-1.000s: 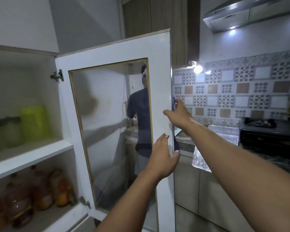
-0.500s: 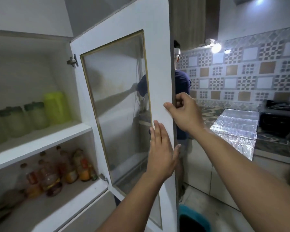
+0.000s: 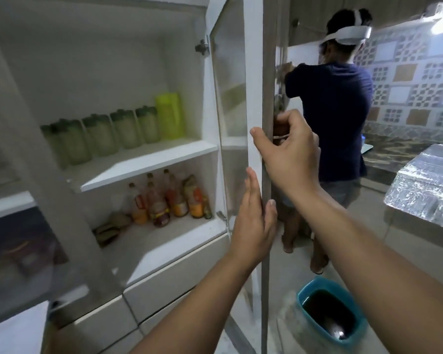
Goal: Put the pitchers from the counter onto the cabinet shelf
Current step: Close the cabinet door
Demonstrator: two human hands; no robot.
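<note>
Head view: two bare arms reach up to a white, glass-panelled cabinet door [image 3: 253, 72] seen almost edge-on. The left hand [image 3: 253, 226] lies flat and open against the door's near face, fingers straight, its grip holding nothing. Just above it, the right hand [image 3: 289, 152] has its grip closed around the door's free edge, thumb on the near face and fingers curled behind. Low on the floor beside the door stands a blue bin [image 3: 329, 312] with a dark inside. Inside the open cabinet, the upper shelf [image 3: 149, 159] carries a row of green-lidded pitchers [image 3: 105, 135] side by side, with a taller lime-green container [image 3: 169, 115] at the right end; they look frosted, though the view there is soft. The lower shelf [image 3: 164, 233] holds a cluster of bottles [image 3: 169, 200]. Farther off, another person [image 3: 335, 118] in a dark blue shirt and white head strap stands facing away, near a foil-covered worktop [image 3: 425, 185] and a patterned tiled wall [image 3: 407, 80].
</note>
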